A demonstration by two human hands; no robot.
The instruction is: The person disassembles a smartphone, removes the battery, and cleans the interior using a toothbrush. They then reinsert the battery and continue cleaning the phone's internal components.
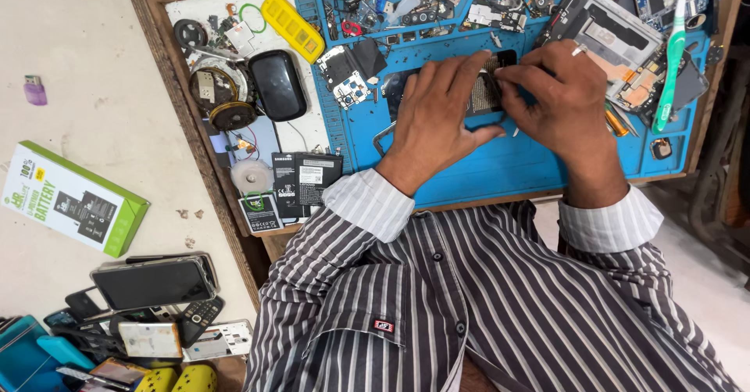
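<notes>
I have both hands together on the dark opened phone (486, 91) mid-mat: left hand (441, 110) pressing flat, right hand (558, 99) pinching its edge; it lies open, loose parts unfitted on the blue rubber work mat (500, 169).

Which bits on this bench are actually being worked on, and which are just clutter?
In hand:
- opened phone under both hands
- left hand, pressing it flat
- right hand, fingertips at its edge
- blue mat beneath

Lying about:
- green toothbrush
- yellow case
- green box
- black batteries
- second opened phone
</notes>
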